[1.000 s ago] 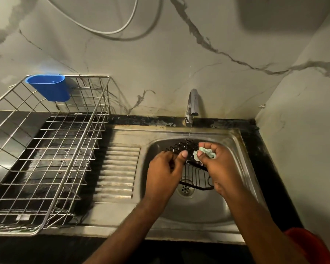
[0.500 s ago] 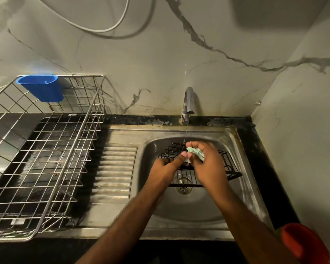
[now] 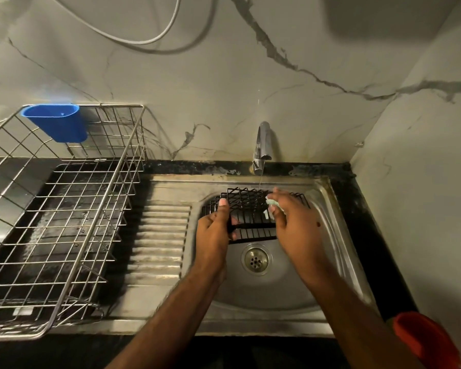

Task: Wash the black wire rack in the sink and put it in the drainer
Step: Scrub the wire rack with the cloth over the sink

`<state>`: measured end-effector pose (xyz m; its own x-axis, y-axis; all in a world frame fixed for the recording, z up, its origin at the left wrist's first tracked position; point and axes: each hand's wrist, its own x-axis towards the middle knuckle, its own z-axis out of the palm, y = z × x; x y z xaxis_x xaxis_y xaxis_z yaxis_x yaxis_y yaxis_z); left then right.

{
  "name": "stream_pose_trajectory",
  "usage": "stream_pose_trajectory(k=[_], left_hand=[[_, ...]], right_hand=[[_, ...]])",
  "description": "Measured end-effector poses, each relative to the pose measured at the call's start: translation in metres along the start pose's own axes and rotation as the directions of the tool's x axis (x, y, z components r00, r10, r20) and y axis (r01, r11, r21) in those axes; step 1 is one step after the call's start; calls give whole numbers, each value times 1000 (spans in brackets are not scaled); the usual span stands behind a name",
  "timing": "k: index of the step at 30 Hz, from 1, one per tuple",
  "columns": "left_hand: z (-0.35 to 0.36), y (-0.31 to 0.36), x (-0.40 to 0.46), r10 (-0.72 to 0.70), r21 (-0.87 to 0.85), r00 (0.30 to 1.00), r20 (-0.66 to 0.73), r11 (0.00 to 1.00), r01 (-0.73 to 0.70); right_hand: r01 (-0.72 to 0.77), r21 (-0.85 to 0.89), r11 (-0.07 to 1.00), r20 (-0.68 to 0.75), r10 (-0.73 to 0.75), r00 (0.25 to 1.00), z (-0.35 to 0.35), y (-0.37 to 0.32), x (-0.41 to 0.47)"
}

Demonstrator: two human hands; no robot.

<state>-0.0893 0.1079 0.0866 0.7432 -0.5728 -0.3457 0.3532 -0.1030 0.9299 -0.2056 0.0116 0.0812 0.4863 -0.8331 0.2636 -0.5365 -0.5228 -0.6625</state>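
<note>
The rack (image 3: 250, 209) is held over the sink (image 3: 328, 235), below the tap (image 3: 262, 145), which runs a thin stream onto it. The left hand (image 3: 213, 235) grips the rack's left end, thumb on top. The right hand (image 3: 293, 222) pinches a pale cloth (image 3: 272, 202) against the rack's right part. The drainer (image 3: 64, 209) stands to the left, a blue cup (image 3: 56, 122) hung on its rear rim.

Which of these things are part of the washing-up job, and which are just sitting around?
In use: black wire rack, held by left hand; pale green scrub cloth in right hand; running tap; sink; steel drainer.

Just there: blue cup, white cable, red object.
</note>
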Motion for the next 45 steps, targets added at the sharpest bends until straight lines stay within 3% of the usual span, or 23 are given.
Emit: stream_pose_trajectory(k=[3,6,8,15,22,27,30,33,38,43,45], left_hand=[[2,-1,0,-9,-12,1000,14,1000,9],[1,-10,0,-26,29,995,98,999,24],[2,-13,-3,-35,17,992,122,999,33],[-8,-7,12,-130,-162,991,-36,979,122],[-18,-14,28,-174,-166,980,-100,974,156],[-16,-13,27,-168,-169,978,-127,975,146],[-13,-9,24,-154,-197,983,-99,971,133],[-11,-10,23,-136,-173,987,-82,977,121],[-15,-11,24,-135,-209,988,-69,971,118],[-21,-9,35,-182,-314,977,-112,939,139],[-25,-11,40,-211,-344,971,-109,925,162]], right_hand=[[-16,154,988,-25,20,999,6,-15,-7],[137,236,962,101,-165,981,12,-41,-13],[244,222,944,206,-291,934,16,-52,-13],[291,-55,955,304,-262,916,-12,-2,11],[26,-242,970,78,-7,997,-27,53,28],[-106,-185,977,-10,106,994,-24,20,19],[-22,-222,975,56,35,998,-7,-8,8],[151,-135,979,150,-130,980,7,-33,2],[493,18,870,340,-469,815,18,-51,-3],[556,14,831,381,-518,766,4,-23,4],[480,7,877,380,-447,810,-9,-5,9]])
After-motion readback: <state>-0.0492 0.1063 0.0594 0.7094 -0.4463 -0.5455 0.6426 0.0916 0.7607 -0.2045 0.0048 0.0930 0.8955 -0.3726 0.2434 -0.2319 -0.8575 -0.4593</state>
